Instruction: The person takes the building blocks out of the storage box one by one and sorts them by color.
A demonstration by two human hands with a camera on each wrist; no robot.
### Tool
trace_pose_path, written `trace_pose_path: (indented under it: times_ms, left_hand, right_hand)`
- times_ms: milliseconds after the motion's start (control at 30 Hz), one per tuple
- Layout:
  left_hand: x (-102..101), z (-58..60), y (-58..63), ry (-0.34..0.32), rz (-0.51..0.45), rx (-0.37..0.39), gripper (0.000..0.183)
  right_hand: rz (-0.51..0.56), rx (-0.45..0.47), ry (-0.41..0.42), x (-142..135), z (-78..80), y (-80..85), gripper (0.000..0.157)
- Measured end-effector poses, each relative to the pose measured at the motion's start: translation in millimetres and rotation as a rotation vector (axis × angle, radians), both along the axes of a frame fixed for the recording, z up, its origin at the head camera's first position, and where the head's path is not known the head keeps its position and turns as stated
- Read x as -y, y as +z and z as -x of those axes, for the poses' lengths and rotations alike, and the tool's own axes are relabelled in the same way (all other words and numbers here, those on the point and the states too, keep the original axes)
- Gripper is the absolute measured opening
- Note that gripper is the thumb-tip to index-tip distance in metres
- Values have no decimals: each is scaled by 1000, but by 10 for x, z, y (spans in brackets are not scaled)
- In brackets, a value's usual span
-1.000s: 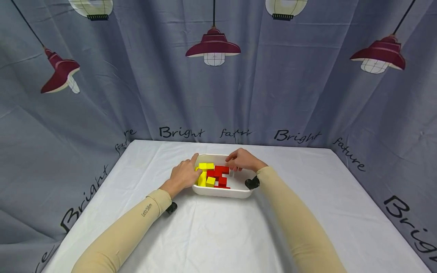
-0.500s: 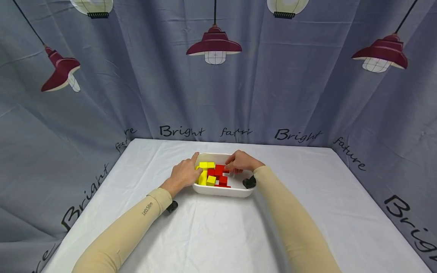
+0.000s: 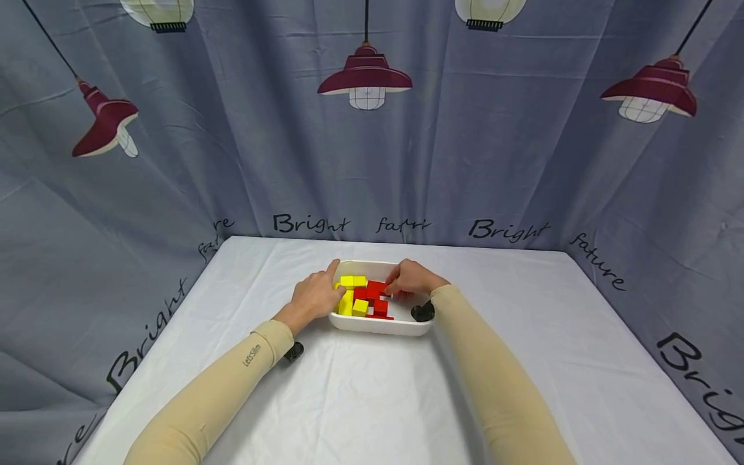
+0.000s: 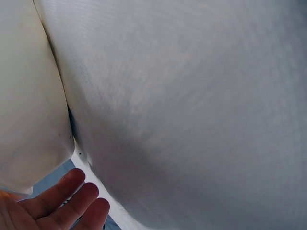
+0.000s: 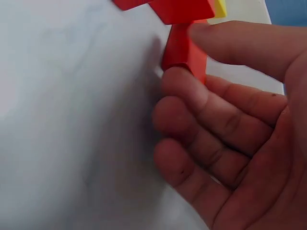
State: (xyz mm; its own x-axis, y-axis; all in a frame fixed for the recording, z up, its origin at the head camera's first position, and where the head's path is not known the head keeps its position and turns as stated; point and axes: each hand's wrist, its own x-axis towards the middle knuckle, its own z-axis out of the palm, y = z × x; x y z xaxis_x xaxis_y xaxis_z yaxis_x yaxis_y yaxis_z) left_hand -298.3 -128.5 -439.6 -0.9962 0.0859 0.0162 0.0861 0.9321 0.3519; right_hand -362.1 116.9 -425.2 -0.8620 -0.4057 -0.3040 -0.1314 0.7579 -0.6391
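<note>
A white plastic tray (image 3: 380, 327) stands on the table, with yellow blocks (image 3: 345, 303) in its left part and red blocks (image 3: 380, 307) toward the middle. My left hand (image 3: 312, 297) holds the tray's left end, thumb over the inside and index finger along the rim. In the left wrist view, several fingers (image 4: 72, 203) show outside the tray's wall. Inside the tray, my right hand (image 3: 411, 279) pinches a red block (image 5: 180, 48) between thumb and index finger, while the other fingers curl below. More red blocks (image 5: 184, 9) lie right above it in the right wrist view.
A white cloth covers the table (image 3: 372, 400). Behind it hangs a grey-blue curtain (image 3: 372, 168) printed with lamps and lettering. A black wrist camera (image 3: 422, 312) on the right wrist overlaps the tray's right end.
My right hand has moved slightly left and down to the red block at the back, and its fingers have closed on it. The left hand stays in place on the tray.
</note>
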Motion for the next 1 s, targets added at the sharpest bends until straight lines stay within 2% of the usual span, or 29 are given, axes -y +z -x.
trace_pose_path:
  times_ms: [167,567,1000]
  left_hand:
    - [-5,3,-4,2,2,14,70]
    - [-6,3,-21,10,-3,18,71]
    - [-14,9,-18,13,8,14,71]
  right_hand:
    - [-5,0,-10,15,-6,-53,24]
    - [-19,-3,-25,13,17,-101,31]
    - [-40,-23,2,26,8,-61,24]
